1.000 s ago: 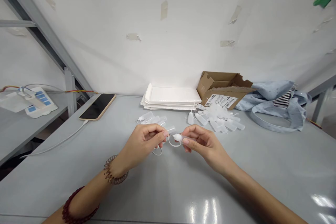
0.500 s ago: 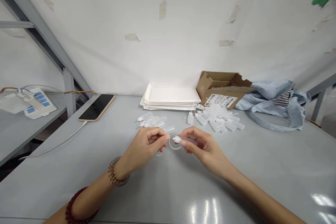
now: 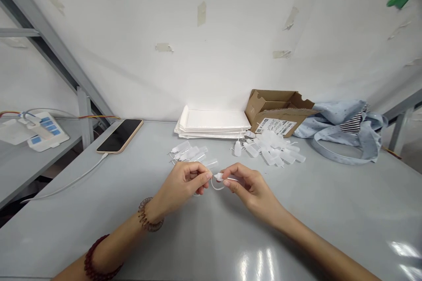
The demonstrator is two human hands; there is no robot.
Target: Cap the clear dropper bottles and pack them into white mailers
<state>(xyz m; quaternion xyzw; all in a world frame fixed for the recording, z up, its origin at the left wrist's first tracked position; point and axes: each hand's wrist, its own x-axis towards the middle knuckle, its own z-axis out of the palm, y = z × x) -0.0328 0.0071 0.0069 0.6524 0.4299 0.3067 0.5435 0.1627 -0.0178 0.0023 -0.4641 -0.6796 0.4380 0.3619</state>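
My right hand (image 3: 247,186) is closed round a small translucent white dropper bottle, held on its side with its pointed nozzle (image 3: 218,177) toward the left. Close by, the thumb and forefinger of my left hand (image 3: 187,180) pinch one end of a thin white cord (image 3: 216,189). The cord loops down between my hands; a small dark tip shows by the left fingertips, too small to name. Just beyond my left hand lies a small group of similar bottles (image 3: 189,153). A bigger heap of them (image 3: 275,147) lies beyond my right hand.
White padded envelopes (image 3: 214,120) are stacked against the wall. An open cardboard box (image 3: 280,112) stands beside them, with light blue cloth (image 3: 346,127) to its right. On the left, a phone (image 3: 120,136) lies with its charging cable (image 3: 72,180); a power strip (image 3: 48,131) is farther left.
The view has shifted slightly. Both hands keep their grips; my right fingers have moved a little along the bottle, and less of its body shows.
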